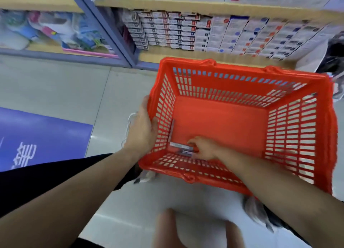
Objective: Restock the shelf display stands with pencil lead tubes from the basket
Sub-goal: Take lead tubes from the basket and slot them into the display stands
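A red plastic basket [242,74] sits in front of me, over the floor below the shelf. My left hand [143,130] grips its left rim, fingers curled over the edge. My right hand [202,148] reaches down inside to the near left corner, fingers curled around a few flat grey pencil lead tubes [181,148] lying on the basket floor. Another thin tube [172,130] stands against the left wall. The frame is blurred, so I cannot tell whether the tubes are lifted.
A low wooden shelf [167,55] behind the basket holds rows of small stacked boxes [167,31]. To its left, a blue upright [104,29] divides off another bay with packaged goods. A blue floor mat [42,137] lies at left. My knees show at the bottom.
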The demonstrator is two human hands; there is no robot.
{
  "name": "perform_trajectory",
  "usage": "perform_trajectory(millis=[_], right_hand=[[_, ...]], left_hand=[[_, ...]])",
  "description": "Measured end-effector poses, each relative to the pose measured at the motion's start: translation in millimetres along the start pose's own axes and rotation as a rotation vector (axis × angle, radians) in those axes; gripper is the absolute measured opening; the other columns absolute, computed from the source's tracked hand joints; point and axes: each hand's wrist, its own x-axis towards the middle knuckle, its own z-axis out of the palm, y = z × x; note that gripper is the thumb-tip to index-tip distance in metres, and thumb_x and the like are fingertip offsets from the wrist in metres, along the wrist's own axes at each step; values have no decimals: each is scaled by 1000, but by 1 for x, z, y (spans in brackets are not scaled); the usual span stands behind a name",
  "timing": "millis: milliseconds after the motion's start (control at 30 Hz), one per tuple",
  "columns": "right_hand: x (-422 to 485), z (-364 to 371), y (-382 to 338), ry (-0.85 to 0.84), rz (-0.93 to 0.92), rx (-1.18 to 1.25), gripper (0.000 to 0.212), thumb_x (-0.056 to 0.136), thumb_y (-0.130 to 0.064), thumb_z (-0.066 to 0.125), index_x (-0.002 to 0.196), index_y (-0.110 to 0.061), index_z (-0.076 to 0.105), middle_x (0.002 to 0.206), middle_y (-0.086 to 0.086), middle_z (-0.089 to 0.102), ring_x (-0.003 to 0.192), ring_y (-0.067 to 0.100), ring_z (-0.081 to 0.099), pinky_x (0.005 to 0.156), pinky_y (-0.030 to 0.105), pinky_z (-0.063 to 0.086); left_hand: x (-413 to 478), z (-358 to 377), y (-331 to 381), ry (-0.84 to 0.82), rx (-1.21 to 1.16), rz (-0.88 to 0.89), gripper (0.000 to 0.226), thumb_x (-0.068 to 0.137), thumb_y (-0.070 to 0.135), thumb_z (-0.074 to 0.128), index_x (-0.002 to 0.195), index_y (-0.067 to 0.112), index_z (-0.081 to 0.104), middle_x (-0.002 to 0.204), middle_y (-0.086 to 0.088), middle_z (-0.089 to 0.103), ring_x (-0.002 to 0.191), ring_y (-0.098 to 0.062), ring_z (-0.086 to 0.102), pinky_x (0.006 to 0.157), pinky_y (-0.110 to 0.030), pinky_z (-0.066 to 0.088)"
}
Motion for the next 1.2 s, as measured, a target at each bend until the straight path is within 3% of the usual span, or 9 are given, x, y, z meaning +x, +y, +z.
perform_trajectory(millis=[167,300,400,567,733,900,1033,1200], right_hand=[[19,6,7,83,-48,-50,43,92,-46,63,121,-14,58,119,13,58,115,31,55,97,34,43],[24,12,8,109,-46,-96,37,94,-43,59,113,-12,59,117,12,59,116,29,56,99,34,43],[26,12,6,115,-34,-98,36,93,-38,62,121,-17,56,126,7,61,120,27,56,101,34,45],[29,8,3,-25,-27,-112,48,100,-49,47,135,-16,51,134,11,53,126,30,50,105,38,42],[27,7,3,-36,-44,-26,33,101,-43,49,112,-13,59,121,9,62,111,27,57,90,35,46],[24,12,8,-47,-7,126,27,103,-38,48,121,-18,53,130,4,58,116,23,55,97,34,45],[29,1,15,40,26,294,18,103,-37,49,116,-24,46,111,-4,57,103,18,56,77,28,40],[51,-17,13,337,182,477,17,102,-30,54,112,-17,53,100,-1,60,91,19,57,74,28,37]], left_hand=[[23,6,6,12,28,60,62,92,36,44,146,52,18,121,-4,69,97,-36,69,87,-56,55],[28,8,6,20,9,81,60,95,38,47,146,54,20,120,6,70,95,-29,72,86,-55,57],[30,11,5,-5,-40,73,55,99,43,47,145,56,19,122,12,67,93,-16,74,80,-53,61],[31,12,6,2,-60,76,54,101,39,49,145,53,20,117,16,66,91,-8,73,79,-48,63],[31,13,7,0,-60,81,54,101,37,48,145,51,20,116,15,66,91,-8,73,79,-48,63],[33,14,10,-10,-83,84,53,102,36,50,144,50,21,118,14,65,92,-7,73,77,-44,64],[34,14,12,-22,-94,83,53,104,32,50,145,48,22,118,14,65,92,-7,73,76,-43,64],[35,14,13,-25,-98,77,53,105,28,50,146,45,22,117,12,66,92,-8,73,76,-43,64]])
